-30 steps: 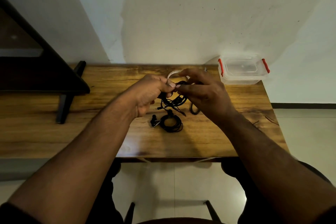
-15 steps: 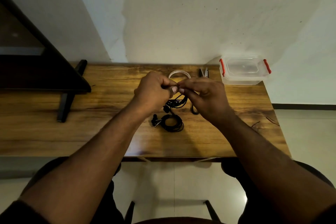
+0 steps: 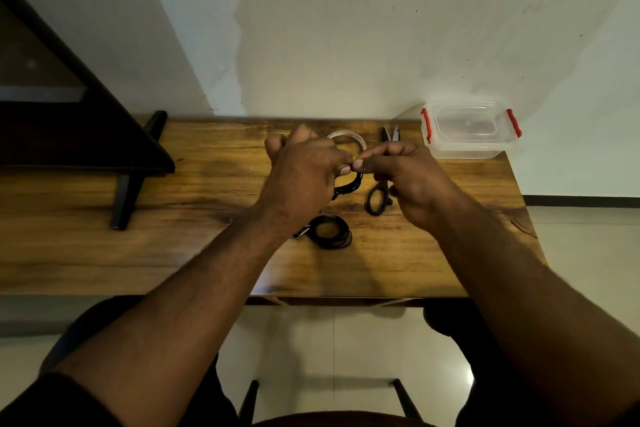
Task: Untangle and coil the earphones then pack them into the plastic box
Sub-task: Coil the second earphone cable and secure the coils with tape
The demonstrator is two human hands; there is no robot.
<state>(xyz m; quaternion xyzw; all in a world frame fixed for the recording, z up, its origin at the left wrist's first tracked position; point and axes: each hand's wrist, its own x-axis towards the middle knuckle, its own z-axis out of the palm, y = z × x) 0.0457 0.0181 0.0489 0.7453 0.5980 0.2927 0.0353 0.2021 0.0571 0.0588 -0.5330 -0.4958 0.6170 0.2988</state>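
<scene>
Earphones (image 3: 348, 184): black tangled bundle, held above mid-bench; a coiled set (image 3: 332, 236) lies nearer.
Hands: left hand (image 3: 304, 173) and right hand (image 3: 408, 177) both pinch the cord, fingertips meeting.
Change: hands raised; scissors (image 3: 377, 196) now uncovered.
Plastic box (image 3: 471, 130): closed, at bench (image 3: 173, 218) far right corner, well apart.

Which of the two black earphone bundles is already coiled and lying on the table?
The coiled earphones nearest the table's front edge, lying free in a neat ring. The other bundle hangs loose between the left hand and right hand.
</scene>
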